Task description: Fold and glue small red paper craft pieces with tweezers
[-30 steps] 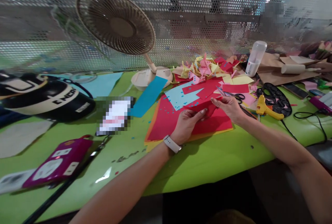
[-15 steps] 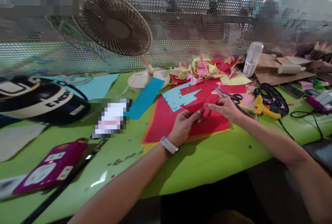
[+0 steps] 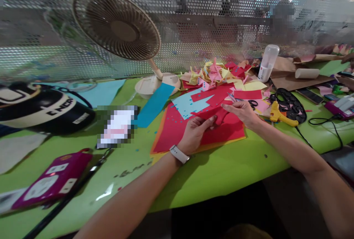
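**Folded red paper (image 3: 220, 115) was held above a red stack (image 3: 169, 132)**

The piece hung over the right half of the stack. The left hand (image 3: 195, 132) had its grip closed on the near side, while the right hand (image 3: 241, 112) seemed to pinch the upper right corner. An uneven pull between the two could, it seemed, crease or tear the paper. The thin point reaching left might bend under a hard squeeze. Tiny blue bits (image 3: 178, 118) scattered on the stack could cling if the piece came down on them, and the scissors (image 3: 253, 103) by the stack's right edge might catch the right hand if it swung outward.

Further right of the stack lay a yellow glue gun (image 3: 280, 116); behind the stack, a heap of paper scraps (image 3: 217, 75). Left of it, a phone (image 3: 118, 125) and a purple power strip (image 3: 59, 175) rested on the green bench (image 3: 218, 174). A fan (image 3: 123, 30) stood behind and left of the stack, before a perforated screen (image 3: 177, 45).
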A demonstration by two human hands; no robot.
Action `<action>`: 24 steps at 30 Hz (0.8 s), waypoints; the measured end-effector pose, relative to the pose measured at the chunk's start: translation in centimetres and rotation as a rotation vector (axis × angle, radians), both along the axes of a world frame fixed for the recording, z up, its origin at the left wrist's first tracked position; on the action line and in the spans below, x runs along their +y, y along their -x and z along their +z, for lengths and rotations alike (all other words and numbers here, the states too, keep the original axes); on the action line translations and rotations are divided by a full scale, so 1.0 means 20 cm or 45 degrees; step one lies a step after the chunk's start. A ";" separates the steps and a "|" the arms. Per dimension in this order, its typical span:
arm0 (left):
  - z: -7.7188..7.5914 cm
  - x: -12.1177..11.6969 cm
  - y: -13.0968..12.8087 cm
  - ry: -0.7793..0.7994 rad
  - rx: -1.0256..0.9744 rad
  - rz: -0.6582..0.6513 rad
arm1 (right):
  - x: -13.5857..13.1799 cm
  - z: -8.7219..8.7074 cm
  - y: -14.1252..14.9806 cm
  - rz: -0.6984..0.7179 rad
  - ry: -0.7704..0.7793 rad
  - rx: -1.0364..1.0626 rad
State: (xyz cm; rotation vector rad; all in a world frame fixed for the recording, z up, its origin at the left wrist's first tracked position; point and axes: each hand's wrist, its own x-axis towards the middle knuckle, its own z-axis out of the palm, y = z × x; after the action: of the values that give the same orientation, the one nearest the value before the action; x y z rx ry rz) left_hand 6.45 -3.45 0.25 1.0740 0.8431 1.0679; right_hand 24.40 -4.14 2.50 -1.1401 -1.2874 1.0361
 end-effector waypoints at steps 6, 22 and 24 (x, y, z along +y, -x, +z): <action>-0.01 0.02 0.01 0.053 0.001 0.021 | 0.05 0.05 -0.08 -0.139 -0.016 0.263; 0.02 -0.01 -0.01 -0.007 0.082 0.079 | -0.02 -0.03 0.05 -0.065 0.240 0.015; 0.03 -0.01 -0.01 -0.028 0.093 0.061 | -0.02 -0.02 0.04 -0.032 0.232 0.068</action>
State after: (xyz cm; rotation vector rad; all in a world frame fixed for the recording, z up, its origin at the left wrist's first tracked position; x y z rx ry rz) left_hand 6.73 -3.66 0.80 1.1215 0.9217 1.0854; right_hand 23.64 -4.49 2.03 -1.2534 -1.1516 1.1762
